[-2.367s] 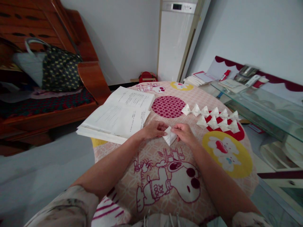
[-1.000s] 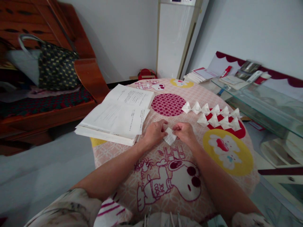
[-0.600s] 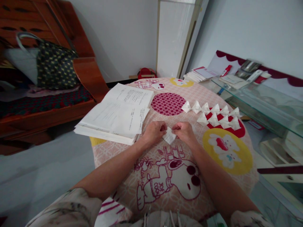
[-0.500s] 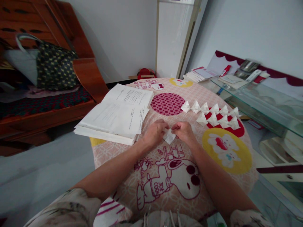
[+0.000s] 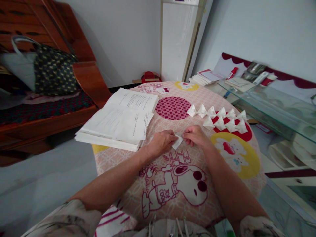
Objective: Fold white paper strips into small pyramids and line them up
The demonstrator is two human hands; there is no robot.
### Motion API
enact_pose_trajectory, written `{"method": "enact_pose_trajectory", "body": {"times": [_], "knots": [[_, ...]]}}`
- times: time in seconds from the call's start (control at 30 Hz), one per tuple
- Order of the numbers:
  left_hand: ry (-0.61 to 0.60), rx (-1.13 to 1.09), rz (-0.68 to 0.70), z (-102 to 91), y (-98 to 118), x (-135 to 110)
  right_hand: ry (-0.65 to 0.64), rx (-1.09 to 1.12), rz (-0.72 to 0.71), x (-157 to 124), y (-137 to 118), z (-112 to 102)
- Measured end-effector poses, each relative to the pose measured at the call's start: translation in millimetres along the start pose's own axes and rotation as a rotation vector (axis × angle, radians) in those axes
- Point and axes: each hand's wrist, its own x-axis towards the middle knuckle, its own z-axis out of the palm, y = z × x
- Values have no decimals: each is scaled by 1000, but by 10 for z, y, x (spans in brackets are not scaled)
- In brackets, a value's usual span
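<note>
A small folded white paper piece [image 5: 177, 142] lies on the round table's pink cartoon-print cloth [image 5: 172, 184]. My left hand [image 5: 161, 142] pinches its left side with curled fingers. From the right, my right hand [image 5: 196, 135] grips the same piece with bent fingers. Several finished white folded paper triangles [image 5: 219, 119] lie in two rows to the right, just beyond my right hand.
A thick stack of printed paper sheets [image 5: 118, 119] lies on the table's left part. A wooden bench [image 5: 49, 115] with a patterned bag [image 5: 53, 73] stands at left. A glass counter [image 5: 271, 102] with booklets runs along the right. A white cabinet [image 5: 176, 39] stands behind.
My hands have kept working the small paper piece, pressing it lower and flatter onto the cloth. The view has shifted slightly to the right.
</note>
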Motion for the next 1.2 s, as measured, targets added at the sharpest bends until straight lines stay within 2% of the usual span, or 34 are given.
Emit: {"method": "enact_pose_trajectory", "body": {"times": [0.23,0.37,0.47,0.63,0.77,0.83,0.93,1.07,1.2], "knots": [[-7,135,5,24,59,-26,24,-301,-63,-32,-54,57],[-14,127,4,14,47,-19,-8,-348,-27,-45,-57,3],[-13,67,3,-14,28,-22,7,-271,-45,-34,-39,-6],[11,-24,3,-26,-7,-30,51,99,-247,65,-50,143],[47,-190,35,-23,-100,-8,-14,89,-325,158,-41,273],[107,-299,-31,-42,-180,9,-48,66,-299,182,-8,302],[201,-388,-257,-91,-297,25,-55,75,-285,187,48,315],[82,-565,-400,-137,-353,27,-46,97,-289,174,78,319],[43,-515,-377,-126,-312,30,-35,66,-292,175,65,322]]}}
